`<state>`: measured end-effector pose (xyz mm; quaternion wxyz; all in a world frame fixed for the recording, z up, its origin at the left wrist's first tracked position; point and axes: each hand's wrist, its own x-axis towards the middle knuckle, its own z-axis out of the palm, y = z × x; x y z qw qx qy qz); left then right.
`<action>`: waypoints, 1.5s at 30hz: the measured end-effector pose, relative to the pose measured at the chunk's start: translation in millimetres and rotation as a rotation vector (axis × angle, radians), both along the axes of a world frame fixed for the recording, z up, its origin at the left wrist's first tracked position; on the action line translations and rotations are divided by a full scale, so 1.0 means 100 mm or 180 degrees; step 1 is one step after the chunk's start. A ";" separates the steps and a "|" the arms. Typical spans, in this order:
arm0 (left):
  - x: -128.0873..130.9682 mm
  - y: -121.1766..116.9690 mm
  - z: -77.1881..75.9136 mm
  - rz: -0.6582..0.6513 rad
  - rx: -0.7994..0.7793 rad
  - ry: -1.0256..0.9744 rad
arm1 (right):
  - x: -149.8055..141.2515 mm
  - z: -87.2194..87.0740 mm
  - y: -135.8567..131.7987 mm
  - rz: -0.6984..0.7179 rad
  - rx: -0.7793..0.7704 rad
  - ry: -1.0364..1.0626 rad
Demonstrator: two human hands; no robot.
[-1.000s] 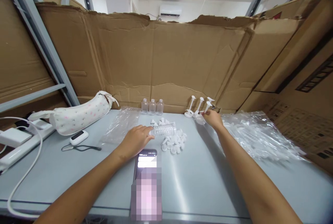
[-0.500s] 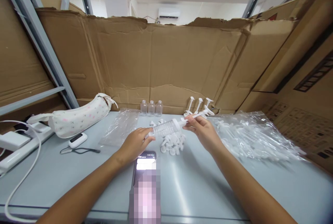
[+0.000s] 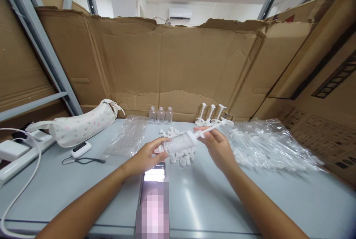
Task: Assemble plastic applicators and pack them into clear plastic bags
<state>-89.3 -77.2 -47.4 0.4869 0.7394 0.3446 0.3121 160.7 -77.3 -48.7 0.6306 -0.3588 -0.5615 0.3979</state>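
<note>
My left hand point(image 3: 146, 153) grips the tip end of a clear ribbed syringe barrel point(image 3: 179, 143), held above the grey table point(image 3: 211, 198). My right hand point(image 3: 215, 144) pinches a white plunger point(image 3: 215, 127) whose end sits in the barrel's open end. Under the barrel lies a pile of small white caps point(image 3: 180, 153). Three more white plungers point(image 3: 211, 115) stand upright at the back, by the cardboard wall.
Three small clear bottles point(image 3: 160, 115) stand at the back. A clear bag of white parts point(image 3: 267, 144) lies to the right, an empty clear bag point(image 3: 129, 135) to the left. A phone point(image 3: 152, 191) lies near me. A patterned pouch point(image 3: 83, 124), a small white device point(image 3: 80, 149) and a white power strip point(image 3: 16, 155) sit left.
My right hand took a plunger from the back row and brought it to the barrel. My left hand lifted the barrel off the cap pile, and the plunger now sits in it.
</note>
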 end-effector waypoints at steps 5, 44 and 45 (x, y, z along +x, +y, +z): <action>-0.02 0.00 0.07 -0.0078 -0.0169 -0.0351 | 0.03 -0.01 -0.02 0.0068 0.0118 -0.0258; -0.06 -0.05 0.02 0.0624 0.3674 0.0574 | -0.27 -0.01 -0.20 0.0910 -0.1493 0.0907; -0.05 -0.05 0.02 0.0628 0.3702 0.0571 | -0.27 0.00 -0.20 0.0900 -0.1476 0.0930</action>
